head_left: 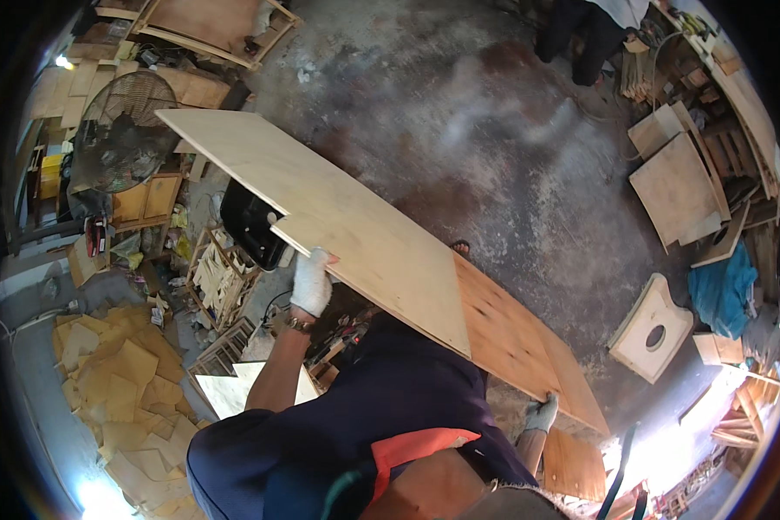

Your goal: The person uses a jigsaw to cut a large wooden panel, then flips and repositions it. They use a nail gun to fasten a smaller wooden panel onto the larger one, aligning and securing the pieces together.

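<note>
A long plywood board [347, 230] slants across the middle of the head view, from upper left to lower right. Most of it is pale; its lower right stretch [511, 329] is orange-brown with dark knots, and I cannot tell whether that is a separate piece. My left hand [310, 284], in a white glove with bare fingertips, is closed on the near edge beside a small notch. Farther right, my right hand [542, 412], in a greyish glove, clasps the near edge of the brown stretch. Its fingers under the board are hidden.
On the left stand a round wire-guard fan [126, 130], a black tub-like object [247, 225] and a heap of thin wood offcuts [134, 381]. A pale panel with a hole [633, 338] and leaning boards [680, 186] are at right. Another person [585, 39] is at the far right.
</note>
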Demonstrator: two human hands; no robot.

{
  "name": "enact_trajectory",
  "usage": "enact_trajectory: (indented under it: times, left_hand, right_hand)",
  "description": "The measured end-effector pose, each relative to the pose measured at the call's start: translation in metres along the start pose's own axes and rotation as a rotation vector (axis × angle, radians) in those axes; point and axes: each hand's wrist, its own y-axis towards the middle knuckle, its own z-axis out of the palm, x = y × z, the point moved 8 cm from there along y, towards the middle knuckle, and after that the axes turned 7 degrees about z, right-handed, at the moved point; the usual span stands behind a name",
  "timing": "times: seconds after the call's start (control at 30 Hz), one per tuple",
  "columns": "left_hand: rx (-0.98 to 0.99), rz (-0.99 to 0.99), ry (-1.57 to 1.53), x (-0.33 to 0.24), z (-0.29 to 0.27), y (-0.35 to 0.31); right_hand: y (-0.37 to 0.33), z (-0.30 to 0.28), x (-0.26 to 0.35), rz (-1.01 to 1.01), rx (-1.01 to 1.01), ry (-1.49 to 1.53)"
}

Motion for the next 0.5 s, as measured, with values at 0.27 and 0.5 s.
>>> enact_trajectory:
  times: [0.27, 0.5]
  left_hand:
    - [0.229, -0.279, 0.051, 0.09, 0.056, 0.016]
    - [0.272, -0.255, -0.146, 0.056, 0.119, 0.074]
  right_hand:
    - [-0.064, -0.092, 0.045, -0.184, -0.143, 0.048]
    - [-0.112, -0.027, 0.077, -0.389, -0.22, 0.123]
